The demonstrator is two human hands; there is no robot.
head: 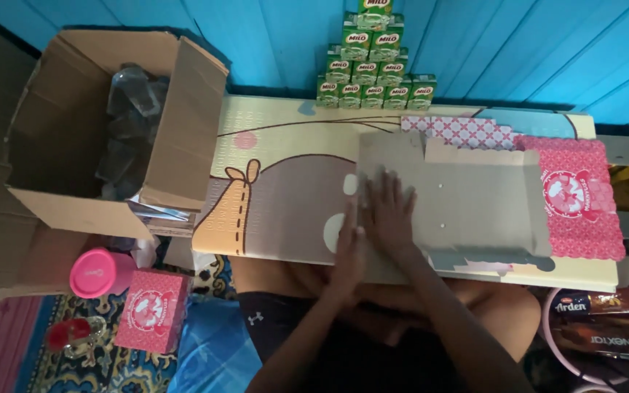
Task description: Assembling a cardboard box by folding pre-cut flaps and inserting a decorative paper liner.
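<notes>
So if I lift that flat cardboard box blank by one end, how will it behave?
The flat cardboard blank looks thin and creased, so it would probably sag or fold at its scored flaps. It seems light. Both hands pressing it suggest it springs up.

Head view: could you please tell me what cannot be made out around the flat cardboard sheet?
- Flat cardboard sheet: near edge hidden by the left hand and right hand.
- Open box: contents dim, only clear plastic shows.
- Snack packets: cut off by the right edge.

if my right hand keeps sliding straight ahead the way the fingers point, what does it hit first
Probably the stack of green cartons against the blue wall. The right hand would first slide over the flat cardboard blank, then the mat.
</notes>
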